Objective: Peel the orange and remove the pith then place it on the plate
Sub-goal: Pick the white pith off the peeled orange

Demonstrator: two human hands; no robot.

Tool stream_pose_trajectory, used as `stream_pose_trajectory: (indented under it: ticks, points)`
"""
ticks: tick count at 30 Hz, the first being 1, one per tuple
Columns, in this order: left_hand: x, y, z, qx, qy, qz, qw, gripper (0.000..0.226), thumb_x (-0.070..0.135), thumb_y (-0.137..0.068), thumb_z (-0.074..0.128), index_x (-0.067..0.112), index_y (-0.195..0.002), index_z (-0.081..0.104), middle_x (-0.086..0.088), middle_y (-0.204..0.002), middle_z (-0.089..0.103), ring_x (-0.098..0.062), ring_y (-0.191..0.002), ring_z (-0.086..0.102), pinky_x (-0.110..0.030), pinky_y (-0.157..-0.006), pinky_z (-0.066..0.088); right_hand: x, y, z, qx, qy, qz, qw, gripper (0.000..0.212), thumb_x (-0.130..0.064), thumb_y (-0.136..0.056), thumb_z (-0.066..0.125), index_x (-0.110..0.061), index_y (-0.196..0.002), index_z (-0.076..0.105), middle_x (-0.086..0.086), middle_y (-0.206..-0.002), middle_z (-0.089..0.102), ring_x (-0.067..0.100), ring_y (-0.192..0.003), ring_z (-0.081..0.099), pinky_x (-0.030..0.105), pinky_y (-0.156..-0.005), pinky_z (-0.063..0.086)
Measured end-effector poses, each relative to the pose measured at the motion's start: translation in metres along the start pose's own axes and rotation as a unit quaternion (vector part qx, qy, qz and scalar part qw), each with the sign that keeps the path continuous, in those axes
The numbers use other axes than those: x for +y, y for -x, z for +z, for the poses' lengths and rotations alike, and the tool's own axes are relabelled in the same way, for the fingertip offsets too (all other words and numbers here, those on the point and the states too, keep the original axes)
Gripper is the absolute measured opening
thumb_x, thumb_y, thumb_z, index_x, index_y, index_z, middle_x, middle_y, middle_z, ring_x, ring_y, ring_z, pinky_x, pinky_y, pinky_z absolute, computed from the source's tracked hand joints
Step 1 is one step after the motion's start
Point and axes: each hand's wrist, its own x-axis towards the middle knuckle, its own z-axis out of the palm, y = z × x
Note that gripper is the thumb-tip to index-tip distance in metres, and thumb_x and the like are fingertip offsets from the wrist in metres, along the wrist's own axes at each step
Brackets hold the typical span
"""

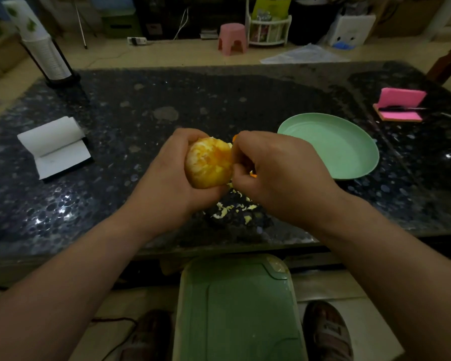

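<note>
Left hand [172,175] cupped orange [209,162] near table front edge. Right hand [276,173] pinched peel scrap [253,174]. Advised: small pulls, rotate fruit, pith onto scraps [235,207], plate [349,152] clean.

Mostly peeled orange [208,162] held above table; green plate [349,168] lies right.

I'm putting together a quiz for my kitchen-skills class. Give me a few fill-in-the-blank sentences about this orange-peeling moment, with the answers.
1. The left hand grips the orange and holds it ____ the table, not on it.
2. The right hand pinches a piece of peel; the plate to its right is coloured ____.
3. The plate holds ____.
Missing words: above; green; nothing.
</note>
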Motion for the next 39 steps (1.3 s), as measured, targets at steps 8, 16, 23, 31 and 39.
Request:
stream_pose_trajectory:
  ticks: [8, 16, 23, 31, 39]
  points:
    - [0.002, -0.003, -0.002, 0.005, 0.085, -0.039, 0.996, 0.076, 0.031, -0.074, 0.095, 0.034, -0.134, 0.049, 0.011, -0.124, 0.059, -0.007, -0.106, 0.068, -0.024, -0.074, 0.061, 0.007, 0.006, 0.001, -0.013, -0.076, 0.072, 0.994, 0.005, -0.027, -0.095, 0.070, -0.026, -0.093, 0.065, -0.011, -0.077, 0.062, 0.010, -0.068, 0.057, 0.032, -0.059, 0.049]
    - [0.005, 0.000, 0.000, 0.043, 0.061, 0.004, 0.997, 0.076, 0.033, -0.075, 0.094, 0.036, -0.134, 0.045, 0.009, -0.129, 0.057, -0.009, -0.111, 0.065, -0.022, -0.080, 0.059, -0.003, 0.005, -0.009, -0.067, -0.379, 0.281, 0.879, 0.009, -0.026, -0.098, 0.076, -0.017, -0.094, 0.075, 0.003, -0.078, 0.076, 0.018, -0.066, 0.072, 0.037, -0.058, 0.061]
    - [-0.001, 0.001, 0.005, 0.093, -0.014, 0.052, 0.994, 0.081, 0.034, -0.077, 0.095, 0.031, -0.138, 0.042, 0.001, -0.135, 0.050, -0.014, -0.118, 0.058, -0.028, -0.090, 0.054, -0.009, 0.006, -0.009, -0.079, -0.456, 0.329, 0.823, 0.012, -0.021, -0.097, 0.077, -0.010, -0.093, 0.077, 0.008, -0.087, 0.079, 0.010, -0.069, 0.071, 0.024, -0.059, 0.056]
    - [-0.002, 0.003, 0.007, 0.106, -0.086, 0.097, 0.986, 0.081, 0.025, -0.076, 0.090, 0.022, -0.142, 0.042, -0.002, -0.135, 0.043, -0.003, -0.113, 0.047, -0.004, -0.090, 0.038, -0.012, 0.007, -0.006, -0.090, -0.454, 0.343, 0.818, 0.015, -0.012, -0.096, 0.071, -0.006, -0.084, 0.077, 0.012, -0.080, 0.078, 0.016, -0.066, 0.071, 0.024, -0.057, 0.055]
    - [0.001, 0.005, 0.011, 0.102, -0.101, 0.098, 0.985, 0.082, 0.025, -0.077, 0.091, 0.017, -0.144, 0.045, -0.005, -0.137, 0.045, -0.005, -0.113, 0.046, -0.003, -0.088, 0.039, -0.014, 0.007, -0.003, -0.077, -0.477, 0.369, 0.794, 0.016, -0.004, -0.094, 0.068, -0.005, -0.079, 0.072, 0.017, -0.076, 0.075, 0.016, -0.060, 0.065, 0.026, -0.055, 0.054]
